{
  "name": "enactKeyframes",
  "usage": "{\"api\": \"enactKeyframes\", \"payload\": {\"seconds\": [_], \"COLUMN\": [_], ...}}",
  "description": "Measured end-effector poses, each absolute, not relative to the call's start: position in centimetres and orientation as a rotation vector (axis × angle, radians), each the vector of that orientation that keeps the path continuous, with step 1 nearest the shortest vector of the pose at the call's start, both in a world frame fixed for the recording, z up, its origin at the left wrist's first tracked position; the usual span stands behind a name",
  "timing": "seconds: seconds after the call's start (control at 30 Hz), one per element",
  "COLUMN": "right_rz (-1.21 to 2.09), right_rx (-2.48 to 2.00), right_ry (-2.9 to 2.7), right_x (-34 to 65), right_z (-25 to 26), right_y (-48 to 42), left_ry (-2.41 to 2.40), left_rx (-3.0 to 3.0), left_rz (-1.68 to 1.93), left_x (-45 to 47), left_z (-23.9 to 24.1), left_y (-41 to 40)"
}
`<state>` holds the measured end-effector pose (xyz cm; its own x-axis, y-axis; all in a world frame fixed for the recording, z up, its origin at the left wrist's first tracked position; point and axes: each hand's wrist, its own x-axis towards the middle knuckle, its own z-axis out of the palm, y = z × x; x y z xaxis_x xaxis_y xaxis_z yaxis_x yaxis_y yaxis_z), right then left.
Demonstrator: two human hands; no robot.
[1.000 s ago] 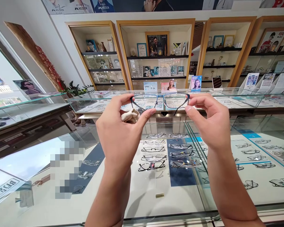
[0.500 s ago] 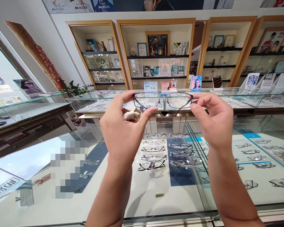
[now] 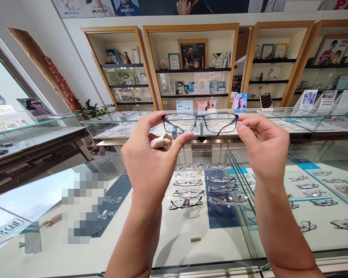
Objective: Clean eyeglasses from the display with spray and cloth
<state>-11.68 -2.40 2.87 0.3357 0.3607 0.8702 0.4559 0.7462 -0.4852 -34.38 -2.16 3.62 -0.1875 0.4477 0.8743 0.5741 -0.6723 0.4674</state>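
Note:
A pair of eyeglasses (image 3: 200, 116) with a thin dark blue frame is held up in front of me, its lenses level and side by side. My left hand (image 3: 150, 162) grips the left end of the frame with its fingers, the thumb reaching under the left lens. A crumpled off-white cloth (image 3: 162, 142) is tucked inside that same hand. At the right end, my right hand (image 3: 266, 150) pinches the frame between thumb and fingers. Both temple arms show through or below the lenses.
Below my hands is a glass display case (image 3: 179, 247) with several rows of eyeglasses (image 3: 186, 202) inside. A small gold piece (image 3: 195, 239) lies near its front. Farther back runs another glass counter (image 3: 127, 129) with cards, and wooden wall shelves (image 3: 191, 27) stand behind it.
My right hand has shifted slightly to the right, and the eyeglasses' right side has turned a little, so the right lens looks wider. My left hand stays nearly still.

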Motion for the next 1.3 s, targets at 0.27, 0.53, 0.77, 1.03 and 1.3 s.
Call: {"api": "enactKeyframes", "payload": {"seconds": [0.27,0.53,0.77,1.03,1.3], "right_rz": [-0.085,-0.091,-0.093,-0.07,-0.1], "right_rx": [-0.819,-0.825,-0.846,-0.84,-0.793], "right_ry": [-1.262,-1.226,-1.231,-1.212,-1.205], "right_x": [-11.71,-11.67,-11.55,-11.7,-11.59], "right_z": [2.88,2.96,2.89,2.84,2.88], "right_y": [-2.55,-2.54,-2.48,-2.52,-2.57], "left_ry": [-1.228,-1.251,-1.256,-1.223,-1.199], "left_rx": [-1.948,-1.958,-1.957,-1.939,-1.98], "left_rz": [-2.019,-2.027,-2.03,-2.012,-2.073], "left_x": [-34.27,-34.25,-34.28,-34.23,-34.03], "left_z": [3.6,3.71,3.69,3.76,3.6], "left_y": [-2.24,-2.33,-2.3,-2.32,-1.95]}}
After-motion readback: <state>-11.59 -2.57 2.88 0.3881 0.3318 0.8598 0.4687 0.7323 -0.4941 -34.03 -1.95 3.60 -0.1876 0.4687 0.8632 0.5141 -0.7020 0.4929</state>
